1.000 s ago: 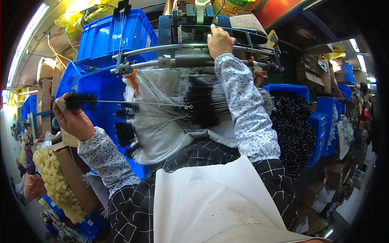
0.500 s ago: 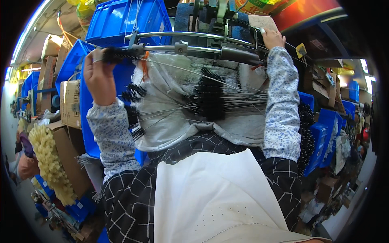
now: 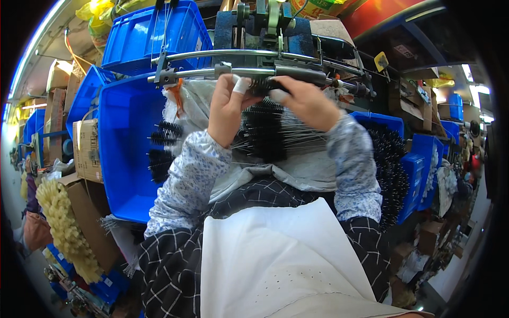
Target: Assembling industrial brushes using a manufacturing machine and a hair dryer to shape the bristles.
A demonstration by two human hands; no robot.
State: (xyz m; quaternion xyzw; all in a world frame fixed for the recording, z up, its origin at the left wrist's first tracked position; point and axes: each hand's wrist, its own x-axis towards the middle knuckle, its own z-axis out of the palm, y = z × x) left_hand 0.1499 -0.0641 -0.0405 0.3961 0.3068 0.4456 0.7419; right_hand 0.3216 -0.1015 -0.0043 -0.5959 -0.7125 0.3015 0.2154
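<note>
Both hands meet in front of the machine's metal rods point(image 3: 196, 73). Between them is a black bristle brush point(image 3: 261, 85), mostly hidden by the fingers. My left hand point(image 3: 228, 108), with white tape on a finger, is closed on its left end. My right hand point(image 3: 308, 102), slightly blurred, pinches the right end, also with a taped fingertip. Just below lies a bundle of black wire-stemmed brushes point(image 3: 263, 132) on a grey cloth point(image 3: 297, 177) over my lap. More black brushes point(image 3: 163, 133) stick out at the cloth's left side.
An open blue bin point(image 3: 127, 204) stands on the left, with another blue crate point(image 3: 154, 40) behind it. At right, a blue bin holds many black brushes point(image 3: 389, 169). The dark machine body point(image 3: 225, 34) rises ahead. A cardboard box point(image 3: 90, 143) sits at far left.
My left hand has moved right, bringing a black brush from the rods' left end to the middle. My right hand has come down and left from the machine's right side to meet it.
</note>
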